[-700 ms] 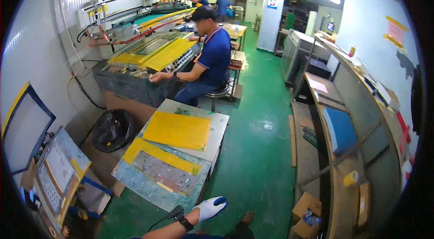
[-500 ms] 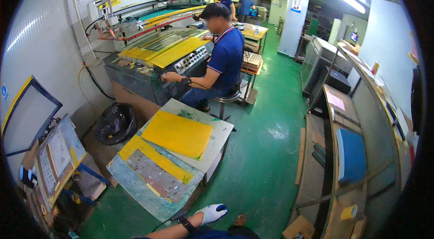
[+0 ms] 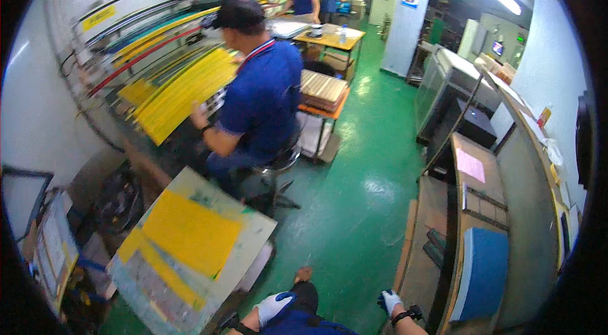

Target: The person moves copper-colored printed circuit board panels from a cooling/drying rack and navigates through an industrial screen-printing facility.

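Observation:
My left hand [image 3: 275, 308], in a white glove with blue on the fingers, is beside my dark-clothed leg [image 3: 306, 297]. Nothing shows in it, and its fingers look loosely stretched. My right hand [image 3: 390, 300], gloved alike, hangs near the low wooden shelf [image 3: 423, 265] on the right. Its fingers look slightly bent and apart, with nothing visible between them. A slanted work board [image 3: 258, 221] stands to the left of my left hand. Yellow sheets [image 3: 196, 233] lie on this board.
A seated co-worker [image 3: 259, 101] in blue handles a large yellow sheet [image 3: 187, 91] at a printing machine. The stool [image 3: 278, 164] borders the green walkway [image 3: 354, 176]. A blue panel [image 3: 481, 275] leans on the right shelving. Two people [image 3: 303, 0] stand farther back.
My view has moved forward, bringing the co-worker and machine nearer. The slanted board has shifted left and lower in view. My right hand has come into view. The co-worker's yellow sheet is now raised and bent.

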`<state>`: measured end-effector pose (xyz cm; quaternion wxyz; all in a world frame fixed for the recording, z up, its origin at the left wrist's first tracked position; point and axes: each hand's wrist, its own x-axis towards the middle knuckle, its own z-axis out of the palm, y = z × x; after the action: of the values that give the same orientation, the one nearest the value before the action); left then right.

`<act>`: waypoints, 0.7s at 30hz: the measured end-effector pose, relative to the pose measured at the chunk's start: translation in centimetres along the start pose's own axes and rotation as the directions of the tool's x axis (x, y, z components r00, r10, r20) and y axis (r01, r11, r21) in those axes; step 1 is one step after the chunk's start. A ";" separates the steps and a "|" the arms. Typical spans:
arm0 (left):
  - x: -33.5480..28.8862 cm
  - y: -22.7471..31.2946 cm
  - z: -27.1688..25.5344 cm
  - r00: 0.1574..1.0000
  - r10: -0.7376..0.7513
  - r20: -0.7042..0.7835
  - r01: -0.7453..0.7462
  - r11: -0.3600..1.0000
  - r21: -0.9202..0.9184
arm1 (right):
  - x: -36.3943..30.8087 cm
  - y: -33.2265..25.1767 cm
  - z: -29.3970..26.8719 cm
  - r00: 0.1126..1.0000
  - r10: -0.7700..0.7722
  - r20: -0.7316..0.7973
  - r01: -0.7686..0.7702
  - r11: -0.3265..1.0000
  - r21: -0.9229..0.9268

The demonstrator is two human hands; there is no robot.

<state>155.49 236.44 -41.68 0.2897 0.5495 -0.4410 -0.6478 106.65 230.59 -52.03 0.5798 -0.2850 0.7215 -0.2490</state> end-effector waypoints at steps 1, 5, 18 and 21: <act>3.5 0.8 -0.5 0.999 0.034 0.037 -0.034 0.999 -0.010 | 1.9 -1.7 0.5 0.998 -0.008 0.055 0.007 1.000 0.018; 15.7 15.7 -0.9 0.998 0.044 0.050 -0.044 0.999 0.013 | 7.8 -4.2 -1.5 0.982 -0.010 0.189 -0.016 0.991 0.135; 50.6 38.0 -0.9 0.994 -0.009 -0.111 0.033 0.974 0.224 | 31.1 -25.9 -11.4 0.987 0.156 -0.032 -0.157 0.911 -0.382; 59.9 39.1 3.5 0.999 0.001 -0.034 0.006 0.979 0.205 | 42.0 -29.2 -20.2 0.954 0.301 0.006 -0.290 0.926 -0.242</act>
<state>134.13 168.51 -34.19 0.2384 0.5880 -0.4995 -0.5898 83.50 180.95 -56.90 0.5875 -0.2459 0.7683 -0.0643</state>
